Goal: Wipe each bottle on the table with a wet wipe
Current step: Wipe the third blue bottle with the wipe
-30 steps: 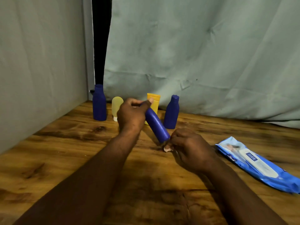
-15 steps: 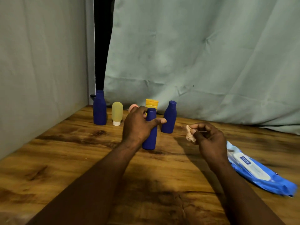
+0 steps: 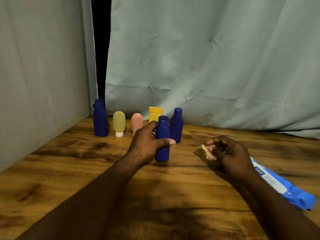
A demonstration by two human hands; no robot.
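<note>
bottles line the table's [image 3: 52, 163] 12 o'clock edge. left hand [image 3: 145, 144] still grips the blue bottle [image 3: 162, 135], now standing upright rather than tilted. at 3 o'clock, right hand [image 3: 228, 153], drawn away from it, pinches the crumpled wipe [image 3: 207, 153] beside the wipes pack [image 3: 284, 189].

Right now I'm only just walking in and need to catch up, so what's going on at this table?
A person is wiping bottles. The left hand grips a dark blue bottle standing upright on the wooden table, in front of a row of other bottles: a tall blue bottle, a yellowish one, a pink one, a yellow tube and another blue bottle. The right hand holds a crumpled wipe off to the side, not touching any bottle. A blue wipes pack lies by the right forearm.
</note>
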